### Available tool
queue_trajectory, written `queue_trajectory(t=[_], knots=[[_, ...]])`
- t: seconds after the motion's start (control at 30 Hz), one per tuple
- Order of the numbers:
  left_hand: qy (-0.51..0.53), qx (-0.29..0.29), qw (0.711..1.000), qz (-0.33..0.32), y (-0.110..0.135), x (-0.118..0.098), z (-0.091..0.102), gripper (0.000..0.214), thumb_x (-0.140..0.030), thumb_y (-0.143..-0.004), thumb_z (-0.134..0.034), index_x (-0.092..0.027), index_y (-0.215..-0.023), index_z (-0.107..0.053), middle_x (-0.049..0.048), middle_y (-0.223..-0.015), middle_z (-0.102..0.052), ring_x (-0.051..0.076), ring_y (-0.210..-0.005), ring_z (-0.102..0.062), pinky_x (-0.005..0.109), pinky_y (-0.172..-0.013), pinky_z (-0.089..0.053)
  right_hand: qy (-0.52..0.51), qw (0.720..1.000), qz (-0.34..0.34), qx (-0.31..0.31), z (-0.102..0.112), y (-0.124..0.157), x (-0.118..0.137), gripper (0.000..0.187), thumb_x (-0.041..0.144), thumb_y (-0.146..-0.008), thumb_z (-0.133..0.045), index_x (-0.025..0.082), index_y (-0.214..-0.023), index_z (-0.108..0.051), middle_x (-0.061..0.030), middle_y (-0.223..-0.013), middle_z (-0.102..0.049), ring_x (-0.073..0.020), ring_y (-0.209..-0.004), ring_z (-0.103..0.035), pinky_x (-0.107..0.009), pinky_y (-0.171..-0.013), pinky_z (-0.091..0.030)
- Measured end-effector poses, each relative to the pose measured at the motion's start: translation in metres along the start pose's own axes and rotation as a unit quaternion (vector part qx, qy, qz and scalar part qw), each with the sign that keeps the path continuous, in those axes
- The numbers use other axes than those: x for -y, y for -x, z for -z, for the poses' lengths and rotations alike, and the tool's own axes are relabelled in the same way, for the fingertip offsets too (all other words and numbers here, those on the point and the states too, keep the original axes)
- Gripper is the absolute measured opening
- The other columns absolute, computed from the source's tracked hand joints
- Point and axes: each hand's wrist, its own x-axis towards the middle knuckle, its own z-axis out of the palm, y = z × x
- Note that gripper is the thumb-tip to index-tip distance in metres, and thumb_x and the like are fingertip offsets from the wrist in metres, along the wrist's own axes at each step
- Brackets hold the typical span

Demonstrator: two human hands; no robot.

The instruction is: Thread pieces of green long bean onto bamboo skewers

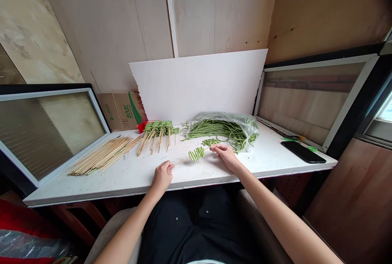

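1. Just above the white counter (269,162), near its front edge, a thin bamboo skewer (180,162) spans between both hands.
2. Short bright-green bean pieces (196,154) are threaded on it side by side, forming a tight little row.
3. The left hand (162,175) has its fingers closed on the bare end.
4. The right hand (226,154) has its fingers pinched at the tip.
5. Behind lie a bag of long beans (226,127) and, to the left, loose bare skewers (104,156).
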Motion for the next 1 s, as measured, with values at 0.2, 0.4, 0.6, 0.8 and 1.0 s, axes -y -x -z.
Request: queue_trajectory(t=[0.2, 0.4, 0.6, 0.8, 1.0], knots=[[0.008, -0.004, 1.000, -0.005, 0.001, 0.001, 0.000, 0.023, -0.014, -0.090, -0.049, -0.022, -0.077, -0.066, 0.0041, -0.076, -0.072, 0.020, -0.072, -0.066, 0.027, -0.068, -0.047, -0.021, 1.000, -0.013, 0.006, 0.000, 0.000, 0.002, 0.048, 0.062, -0.079, -0.083, 0.021, -0.103, -0.082, -0.0111, -0.111, -0.078, -0.0262, -0.104, -0.069, -0.031, -0.076, -0.050], [0.015, -0.004, 1.000, -0.009, 0.000, -0.001, 0.002, 0.022, -0.012, -0.088, -0.049, -0.021, -0.076, -0.066, 0.0034, -0.074, -0.071, 0.019, -0.071, -0.066, 0.026, -0.068, -0.047, -0.031, 0.999, -0.024, -0.008, -0.005, 0.001, 0.005, 0.047, 0.062, -0.076, -0.085, 0.020, -0.098, -0.083, -0.0106, -0.114, -0.078, -0.0259, -0.106, -0.068, -0.029, -0.075, -0.048], [0.015, -0.003, 1.000, -0.002, 0.000, 0.000, 0.003, 0.023, -0.009, -0.087, -0.049, -0.020, -0.075, -0.066, 0.0023, -0.070, -0.068, 0.018, -0.068, -0.064, 0.026, -0.068, -0.046, -0.031, 0.998, -0.033, -0.039, -0.013, 0.003, 0.007, 0.048, 0.062, -0.071, -0.087, 0.021, -0.096, -0.083, -0.0105, -0.113, -0.079, -0.0268, -0.103, -0.068, -0.030, -0.071, -0.047], [0.011, 0.002, 1.000, -0.002, 0.000, 0.004, 0.001, 0.022, -0.008, -0.085, -0.050, -0.020, -0.076, -0.066, 0.0024, -0.071, -0.069, 0.018, -0.069, -0.064, 0.026, -0.068, -0.047, -0.004, 0.999, -0.011, -0.039, -0.019, 0.009, 0.010, 0.046, 0.062, -0.071, -0.087, 0.021, -0.091, -0.083, -0.0104, -0.108, -0.079, -0.0277, -0.101, -0.068, -0.033, -0.076, -0.048], [0.019, 0.004, 1.000, -0.010, -0.001, 0.003, 0.001, 0.022, -0.010, -0.086, -0.050, -0.020, -0.077, -0.067, 0.0031, -0.072, -0.071, 0.019, -0.070, -0.065, 0.027, -0.069, -0.047, -0.033, 0.999, -0.005, -0.003, -0.043, 0.013, 0.005, 0.040, 0.058, -0.070, -0.089, 0.020, -0.073, -0.075, -0.0058, -0.090, -0.077, -0.0219, -0.089, -0.066, -0.028, -0.071, -0.045]])
